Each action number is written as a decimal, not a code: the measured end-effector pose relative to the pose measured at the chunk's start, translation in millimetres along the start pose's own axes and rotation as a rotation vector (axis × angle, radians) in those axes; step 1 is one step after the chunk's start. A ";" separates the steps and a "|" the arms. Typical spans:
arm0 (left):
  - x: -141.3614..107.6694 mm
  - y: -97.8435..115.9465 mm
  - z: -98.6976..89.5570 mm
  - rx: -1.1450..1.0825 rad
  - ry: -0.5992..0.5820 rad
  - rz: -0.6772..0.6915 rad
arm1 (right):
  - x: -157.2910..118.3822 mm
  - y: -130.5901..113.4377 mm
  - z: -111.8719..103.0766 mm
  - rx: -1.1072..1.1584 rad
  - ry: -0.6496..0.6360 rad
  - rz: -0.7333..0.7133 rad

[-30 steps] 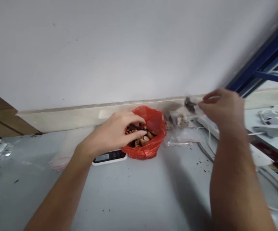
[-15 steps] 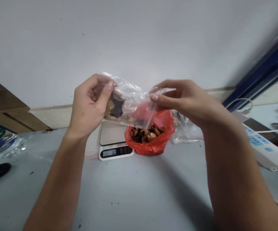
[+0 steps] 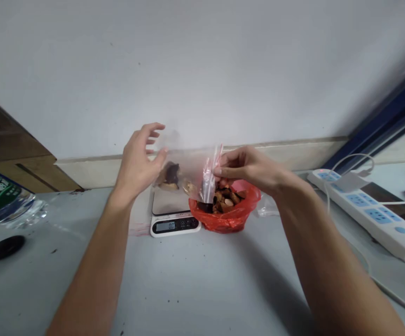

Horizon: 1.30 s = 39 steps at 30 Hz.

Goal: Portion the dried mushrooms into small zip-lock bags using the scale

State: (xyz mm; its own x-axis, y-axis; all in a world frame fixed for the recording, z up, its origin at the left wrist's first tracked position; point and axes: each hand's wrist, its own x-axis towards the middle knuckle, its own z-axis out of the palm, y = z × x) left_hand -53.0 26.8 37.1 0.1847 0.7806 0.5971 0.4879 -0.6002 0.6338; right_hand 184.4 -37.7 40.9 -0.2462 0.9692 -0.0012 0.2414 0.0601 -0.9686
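My right hand (image 3: 247, 167) pinches a clear zip-lock bag (image 3: 197, 172) at its red-striped zip end. Inside the bag lie a few dried dark and tan pieces (image 3: 171, 173), gathered at the end away from the zip. My left hand (image 3: 142, 158) is open beside that end, its fingers apart. The bag hangs over a white digital kitchen scale (image 3: 169, 205), whose display reads 0.0. Against the scale's right side stands a red plastic bag (image 3: 228, 221), open at the top, with many dried brown slices (image 3: 226, 198) in it.
Another clear plastic bag (image 3: 268, 206) lies partly behind my right arm. A white power strip (image 3: 366, 210) with cables runs along the right. On the left are a water bottle (image 3: 8, 198), a black oval object (image 3: 4, 248) and a cardboard box (image 3: 30, 172). The wall (image 3: 202, 84) rises behind.
My left hand has let go of the zip-lock bag and opened. The right hand still holds the bag, now lower and with its zip end upright.
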 end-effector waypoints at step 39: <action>-6.6 15.6 30.0 -0.417 -0.050 -0.271 | -8.5 5.4 -12.2 -0.339 0.203 -0.288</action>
State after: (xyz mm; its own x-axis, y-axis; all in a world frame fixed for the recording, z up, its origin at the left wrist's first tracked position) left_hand -21.1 17.5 28.3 0.1443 0.9194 0.3658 0.1430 -0.3852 0.9117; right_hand 199.2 -42.7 38.7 -0.1681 0.9266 0.3365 0.4908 0.3747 -0.7866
